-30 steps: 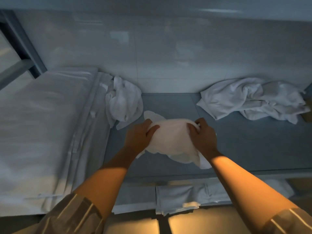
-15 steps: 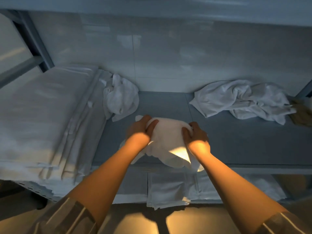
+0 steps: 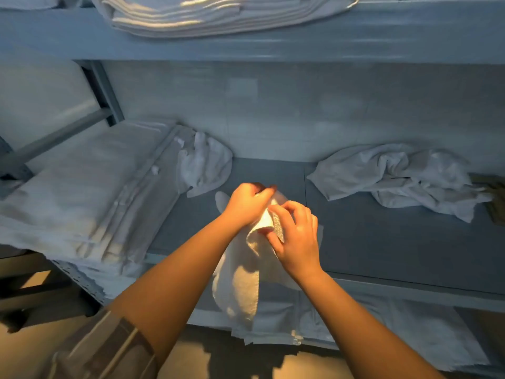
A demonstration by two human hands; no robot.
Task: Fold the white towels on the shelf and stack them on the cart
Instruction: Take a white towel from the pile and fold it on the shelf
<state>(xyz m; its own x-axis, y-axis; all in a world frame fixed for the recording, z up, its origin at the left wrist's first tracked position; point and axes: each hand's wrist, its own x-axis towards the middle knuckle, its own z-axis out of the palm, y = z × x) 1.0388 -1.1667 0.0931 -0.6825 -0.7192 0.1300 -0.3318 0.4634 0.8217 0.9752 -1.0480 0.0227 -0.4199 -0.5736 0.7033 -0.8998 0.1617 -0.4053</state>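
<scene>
While both hands work close together above the front part of the shelf (image 3: 382, 242), the person holds one white towel (image 3: 240, 285) between them. The left hand (image 3: 247, 205) grips the towel's upper part, fingers curled down over the bunched cloth, knuckles turned up toward the camera. The right hand (image 3: 296, 236) sits just beside it, slightly nearer the camera, and pinches an edge of the same towel between thumb and bent fingers. From that shared grip the rest of the towel hangs loose, dropping past the shelf's front edge and in front of the level below. A small part of it shows behind the left hand, low over the shelf surface; whether it touches there cannot be told.

On the same shelf, a crumpled towel (image 3: 205, 162) lies to the left of the hands, against a wide stack of folded linen (image 3: 82, 203) that fills the shelf's left end and overhangs its front edge. To the right, well apart from the hands, a larger heap of rumpled towels (image 3: 396, 179) lies near the back wall, and a dark brownish object, cut off at the frame's right edge, touches it. More folded linen (image 3: 207, 17) rests on the upper shelf, and flat folded white pieces (image 3: 410, 324) lie on the lower shelf beneath the hanging towel. Striped sleeves show on both forearms at the bottom of the view.
</scene>
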